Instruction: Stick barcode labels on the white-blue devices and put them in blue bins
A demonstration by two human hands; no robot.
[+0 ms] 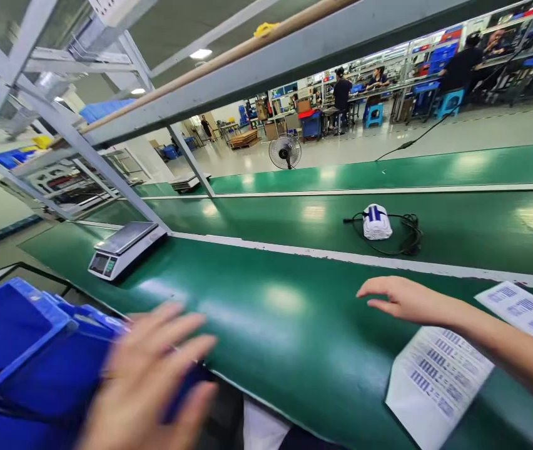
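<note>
My left hand [151, 369], smeared by motion, is in front with its fingers spread and nothing in it. It is nearest to the blue bins [17, 306] at the left edge. My right hand [400, 299] hovers above the green tabletop [289, 300], thumb and fingers apart, holding nothing. Under my right forearm lies a white sheet of barcode labels [435, 381]. A second label sheet [524, 309] is partly hidden by that forearm. Beyond the right hand, a white bundle with a blue band [377, 222] lies beside a coiled black cable [410, 234].
A digital scale [128, 247] stands on the left of the table, and another scale [189, 182] sits farther back. A metal shelf frame [229, 78] crosses overhead. A fan [285, 152] stands beyond the bench. Several people work at far benches.
</note>
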